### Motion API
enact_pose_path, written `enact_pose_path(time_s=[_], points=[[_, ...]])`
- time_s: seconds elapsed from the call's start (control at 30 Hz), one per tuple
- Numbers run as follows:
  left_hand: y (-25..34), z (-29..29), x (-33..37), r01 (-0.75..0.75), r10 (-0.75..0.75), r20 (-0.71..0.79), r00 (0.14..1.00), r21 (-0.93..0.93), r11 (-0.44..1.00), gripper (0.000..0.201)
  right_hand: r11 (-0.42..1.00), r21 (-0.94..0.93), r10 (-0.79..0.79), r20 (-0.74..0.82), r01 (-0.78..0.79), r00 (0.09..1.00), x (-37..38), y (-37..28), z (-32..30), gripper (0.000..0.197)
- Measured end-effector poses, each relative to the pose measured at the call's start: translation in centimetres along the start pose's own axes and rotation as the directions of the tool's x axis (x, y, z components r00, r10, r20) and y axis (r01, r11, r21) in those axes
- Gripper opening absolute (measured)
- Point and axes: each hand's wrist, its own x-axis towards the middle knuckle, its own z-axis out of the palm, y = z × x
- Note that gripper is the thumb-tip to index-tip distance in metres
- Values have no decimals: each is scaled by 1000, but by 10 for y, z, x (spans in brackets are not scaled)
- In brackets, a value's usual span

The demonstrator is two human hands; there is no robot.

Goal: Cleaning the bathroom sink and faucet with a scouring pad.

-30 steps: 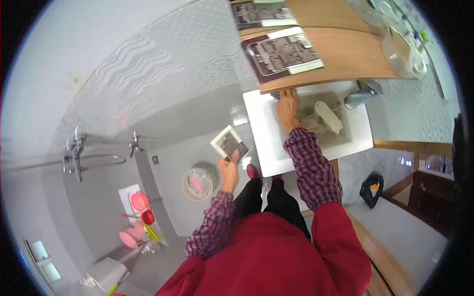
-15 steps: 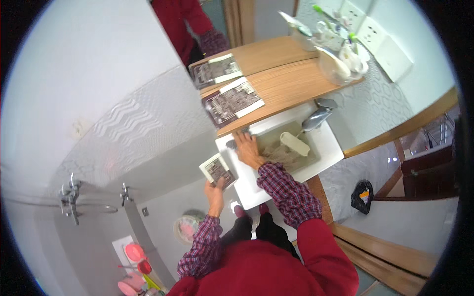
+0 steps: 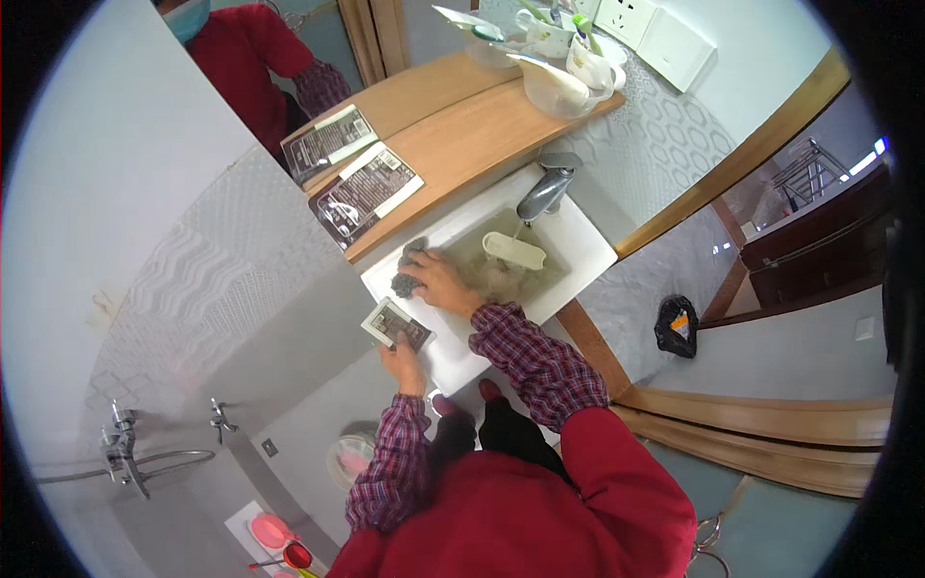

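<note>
Left hand (image 3: 405, 368) closed on a small flat packet (image 3: 393, 325), thumb on top across its dark printed face, pale border showing along the far edge. Packet sits off the near left corner of the white sink (image 3: 451, 358), overlapping the rim in this view; cannot tell whether it touches. Its long axis slants from upper left down to lower right, face up. Right hand (image 3: 441, 282) reaches in across the basin, palm down, fingers bent over a dark grey wad (image 3: 402, 287) on the sink's left ledge; cannot tell if the fingers have closed on it or merely rest there. Key relation: wad lies just beyond the packet, up and slightly right of it, a short gap between — right hand on the wad, left hand the nearer to the packet, so the two hands stand close together at the same corner. Wad's longer side runs up the frame, leaning right at the top, roughly across the packet's slant. To the right of both hands, cloudy water in the basin, with a cream oblong piece (image 3: 514, 250) beneath the tap (image 3: 546, 193). Above the wad, wooden shelf (image 3: 462, 149) bearing a larger dark printed pouch (image 3: 371, 197) at its left end.
</note>
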Motion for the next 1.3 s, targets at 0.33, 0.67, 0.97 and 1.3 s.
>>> enact_pose_path(time_s=[0.33,0.67,0.97,1.3], points=[[-22,7,-13,-318,355,-67,933,312,895,32,819,-337,466,-80,-464,881,-54,47,-9,27],[-16,5,-14,-407,520,-77,851,530,744,23,894,-408,90,-240,-185,967,-49,27,-102,24],[-7,21,-20,-398,492,-79,867,481,781,23,772,-528,89,-460,-353,883,-10,140,-216,44],[-16,10,-17,-413,515,-78,854,503,760,23,807,-503,35,-484,-310,874,-6,140,-211,33]])
